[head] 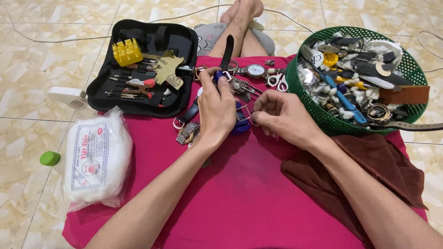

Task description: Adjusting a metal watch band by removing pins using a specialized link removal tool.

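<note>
Left hand (pixel 216 108) is pressing down on a small blue tool (pixel 241 123) and the watch band (pixel 241 86) lying under it, fingers curled around them, in the middle of the pink cloth (pixel 240 198) spread over the tiled floor (pixel 27 138). Right hand (pixel 281 115) is pinching its fingertips together just beside the tool; whether it is gripping a pin or some other tiny part cannot be told.

Judging the band as light, jointed and a little slippery, with small parts that could spring off; holding it flat by the sides of the links looks safest, while the tool takes a firm grip on its plastic body.

A black strap (pixel 228 51) is running up from the left hand, and a round watch (pixel 255 70) and small scissors (pixel 278 83) are lying near, beyond the hands.

Green basket (pixel 318 113) is sitting at the right, touching the cloth, heaped with watch faces, straps, buckles and white cotton tufts; a brown leather strap (pixel 404 94) is hanging over its rim. Black tool case (pixel 99 87) is lying open at upper left, holding screwdrivers, tweezers and a yellow block (pixel 127 51). A bag of cotton wool (pixel 94 159) is resting on the cloth's left edge, a green cap (pixel 49 158) on the floor beside it. A brown towel (pixel 369 170) is lying under the right forearm.
</note>
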